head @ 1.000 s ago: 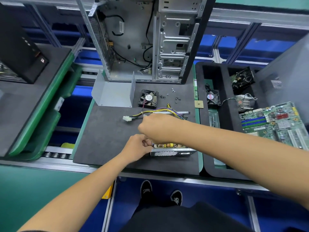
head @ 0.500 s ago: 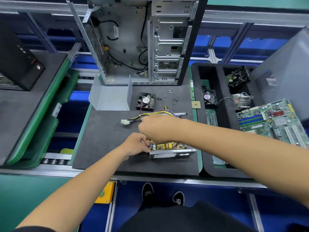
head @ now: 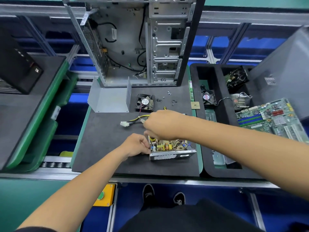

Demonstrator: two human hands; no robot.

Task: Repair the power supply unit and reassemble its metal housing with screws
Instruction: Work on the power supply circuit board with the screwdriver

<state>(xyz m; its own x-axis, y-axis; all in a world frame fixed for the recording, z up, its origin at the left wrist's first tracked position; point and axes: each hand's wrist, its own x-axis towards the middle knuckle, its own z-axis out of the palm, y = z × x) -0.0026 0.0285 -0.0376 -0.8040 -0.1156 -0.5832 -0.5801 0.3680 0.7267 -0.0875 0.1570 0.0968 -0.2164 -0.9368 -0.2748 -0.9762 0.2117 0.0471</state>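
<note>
A: Opened power supply unit (head: pixel 170 149) near the front edge of the black foam mat (head: pixel 103 144), circuit board exposed, perforated metal wall facing the camera.

B: Left hand (head: pixel 136 145) curled against the unit's left end, fingertips at the corner; actual grip on it impossible to tell. Right hand (head: pixel 163 124) curled above the board, hiding the unit's far side; contents of the fingers hidden.

A: Yellow-and-black wire harness (head: pixel 137 118) trailing left from under the right hand, ending in a white connector (head: pixel 124 123) flat on the mat.

B: Behind it, a bent grey metal cover (head: pixel 108 99) standing open, just beside a black cooling fan (head: pixel 145 102). Loose screws (head: pixel 168 97) scattered right of the fan, well apart from the unit.

A: Stripped computer case (head: pixel 142 42) upright at the mat's far edge. CPU chip (head: pixel 195 105) at the right edge.

B: To the right, black foam tray (head: pixel 205 164) holding a second fan (head: pixel 209 97), a heatsink (head: pixel 240 102) and a green motherboard (head: pixel 270 117).
</note>
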